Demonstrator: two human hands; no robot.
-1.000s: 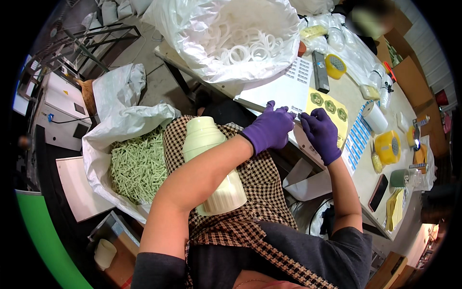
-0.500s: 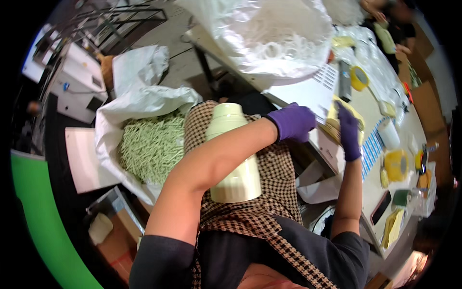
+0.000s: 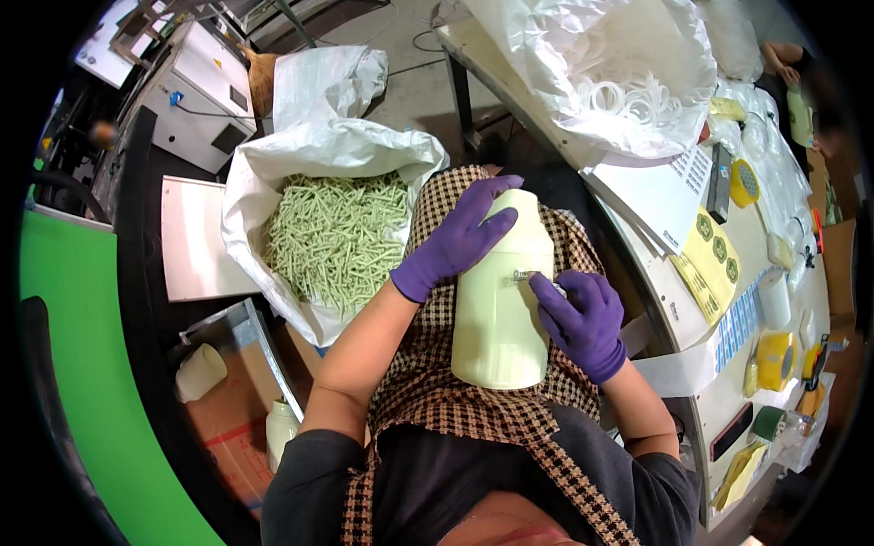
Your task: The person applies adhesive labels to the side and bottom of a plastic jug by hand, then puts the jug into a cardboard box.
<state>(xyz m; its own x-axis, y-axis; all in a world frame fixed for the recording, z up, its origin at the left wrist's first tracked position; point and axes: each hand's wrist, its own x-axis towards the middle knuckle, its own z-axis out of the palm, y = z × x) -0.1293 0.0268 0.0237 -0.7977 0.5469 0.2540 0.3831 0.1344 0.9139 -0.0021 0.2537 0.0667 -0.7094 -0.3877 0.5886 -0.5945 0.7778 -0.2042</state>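
Note:
A pale yellow-green bottle-shaped flask (image 3: 499,337) lies on my lap, its narrow end pointing away from me. My purple-gloved left hand (image 3: 460,238) grips it near that narrow end, fingers bent over the top. On the flask's side is a small clear sticker with dark print (image 3: 521,277). My right hand (image 3: 584,320), also gloved in purple, has curled fingers, and its index fingertip and thumb are at the sticker's right end. How much of the sticker is stuck down I cannot tell.
To the left stands a white sack (image 3: 246,205) of thin pale green pieces (image 3: 337,241). A white bag of clear rings (image 3: 628,96) sits on the table (image 3: 655,282) at right, with a yellow sticker sheet (image 3: 710,264), tape rolls (image 3: 776,359) and a phone (image 3: 731,430).
Both hands have come back from the sheets on the table to the flask. The left now grips its narrow end; the right has brought a small sticker to its side. The view has shifted.

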